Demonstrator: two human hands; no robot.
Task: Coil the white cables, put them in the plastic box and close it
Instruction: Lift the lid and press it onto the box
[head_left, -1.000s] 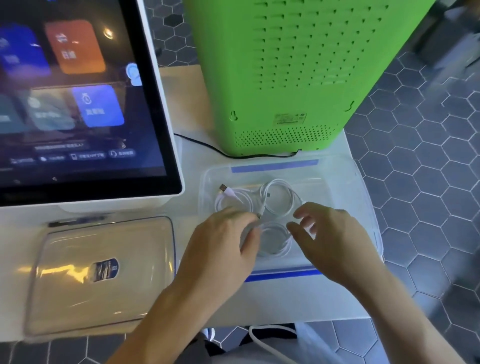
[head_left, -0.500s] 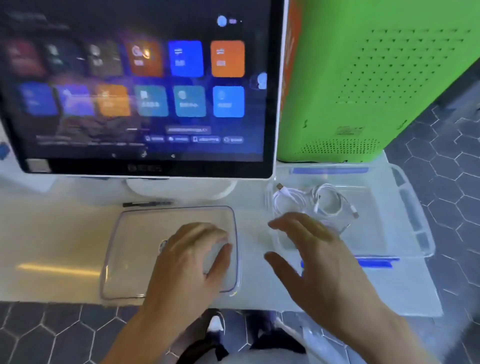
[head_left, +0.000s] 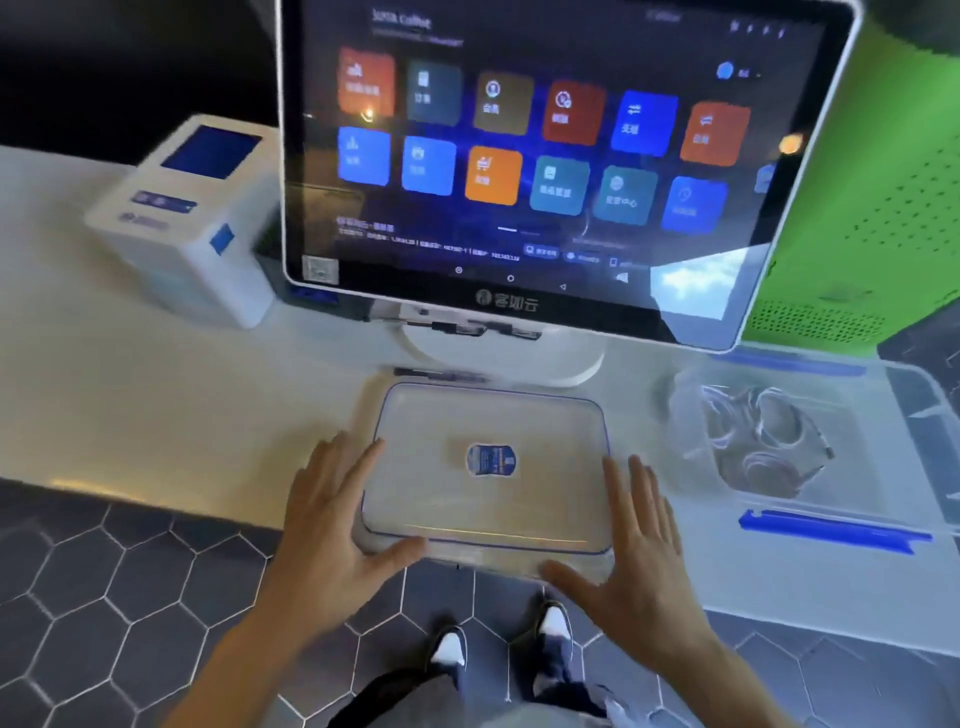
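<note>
- The white counter (head_left: 156, 405) runs across my view, and past its near edge I look down on a dark floor of hexagonal tiles (head_left: 130, 597).
- A big touchscreen terminal (head_left: 545, 156) stands on the counter on a rounded white foot, its screen lit with rows of coloured tiles.
- A bright green perforated cabinet (head_left: 878, 208) stands at the right, behind the terminal's edge.
- The clear plastic box (head_left: 909, 415) sits on the counter at the right, uncovered, with blue clasps along its far and near sides; it is blurred.
- The box's lid (head_left: 488, 499) lies flat on the counter just in front of the terminal's foot, well left of the box, a blue label at its middle and its near edge at the counter's rim.
- A white boxy device (head_left: 192, 223) with a small blue screen stands left of the terminal.
- My left hand (head_left: 332, 525) is spread with straight fingers against the lid's left edge, thumb under the near left corner; it is not clenched.
- My right hand (head_left: 634, 551) mirrors it at the lid's right edge, fingers straight and relaxed, thumb by the near right corner.
- The white cables (head_left: 763, 441) lie coiled in loops inside the box, on its floor.
- A dark pen (head_left: 441, 373) lies between the lid and the terminal's foot.
- My two shoes (head_left: 498, 639) show on the tiles below the lid.
</note>
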